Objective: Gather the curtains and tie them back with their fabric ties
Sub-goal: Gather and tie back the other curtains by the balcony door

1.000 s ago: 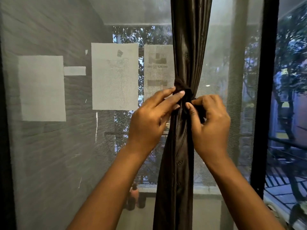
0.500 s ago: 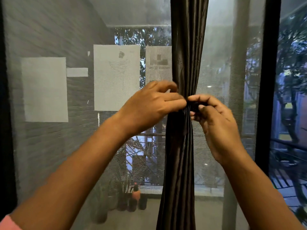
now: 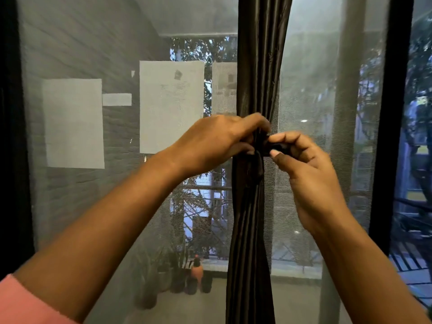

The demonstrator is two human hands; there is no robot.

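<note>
A dark, shiny curtain (image 3: 252, 230) hangs gathered into a narrow bundle in the middle of the window. A dark fabric tie (image 3: 258, 164) wraps it at mid height, with a short loop hanging below the knot. My left hand (image 3: 215, 141) comes in from the left, and its curled fingers grip the tie against the bundle. My right hand (image 3: 301, 160) pinches a dark end of the tie between thumb and forefinger, just right of the curtain. The knot itself is mostly hidden by my fingers.
A mesh screen (image 3: 311, 113) covers the window behind the curtain. Paper sheets (image 3: 170, 106) are stuck on the pane at left. A black frame post (image 3: 385, 125) stands to the right. Potted plants (image 3: 177, 277) sit on the balcony floor outside.
My left hand turned from straight fingers on the knot to a curled grip on the tie. My right hand drew a tie end out to the right. The view tilted slightly.
</note>
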